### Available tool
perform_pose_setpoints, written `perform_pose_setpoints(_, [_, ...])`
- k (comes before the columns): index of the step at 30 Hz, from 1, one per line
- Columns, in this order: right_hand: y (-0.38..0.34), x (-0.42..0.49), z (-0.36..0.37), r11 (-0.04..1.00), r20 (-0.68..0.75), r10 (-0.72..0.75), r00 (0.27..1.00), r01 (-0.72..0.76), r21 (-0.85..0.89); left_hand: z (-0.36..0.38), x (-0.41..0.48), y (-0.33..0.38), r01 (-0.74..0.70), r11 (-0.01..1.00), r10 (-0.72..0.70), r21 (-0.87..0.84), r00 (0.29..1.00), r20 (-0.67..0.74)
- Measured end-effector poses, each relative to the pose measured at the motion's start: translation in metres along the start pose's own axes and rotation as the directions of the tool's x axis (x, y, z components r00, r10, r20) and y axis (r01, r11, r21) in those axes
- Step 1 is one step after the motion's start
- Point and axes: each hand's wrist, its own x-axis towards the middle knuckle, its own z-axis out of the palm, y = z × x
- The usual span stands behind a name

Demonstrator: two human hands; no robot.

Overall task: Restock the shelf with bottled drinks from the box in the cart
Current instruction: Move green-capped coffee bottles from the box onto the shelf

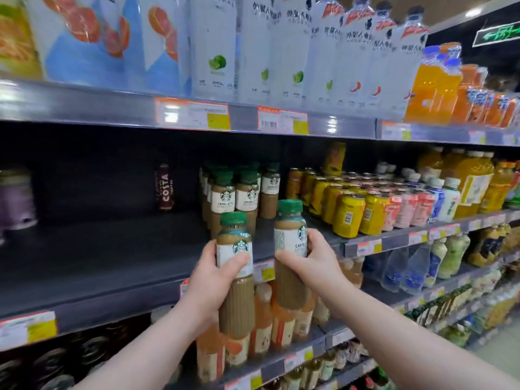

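My left hand grips a green-capped coffee bottle round its white label, held upright in front of the middle shelf. My right hand grips a second, identical coffee bottle a little higher and to the right. Both bottles hover just short of the shelf's front edge. Behind them on the shelf stands a group of the same coffee bottles in rows. The box and the cart are out of view.
A lone dark Costa bottle stands at the back of the bare left stretch of shelf. Yellow and pink cans fill the shelf to the right. Tall white bottles line the shelf above; orange-labelled bottles sit below.
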Motion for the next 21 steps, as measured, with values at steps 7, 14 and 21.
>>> perform_pose_setpoints(7, [-0.004,0.081,0.013,0.988,0.127,-0.119,0.985,0.105,0.115,-0.004,0.05,0.026,-0.129,0.989,0.142,0.074,0.97,-0.198])
perform_pose_setpoints(14, [0.004,0.124,0.027,0.969,0.246,-0.204,0.947,0.159,0.191,0.004,0.081,0.029,-0.174,0.978,0.199,0.114,0.942,-0.269])
perform_pose_setpoints(21, [0.021,0.133,0.045,0.96,0.273,-0.228,0.935,0.169,0.224,0.006,0.093,0.011,-0.123,0.983,0.155,0.137,0.955,-0.253])
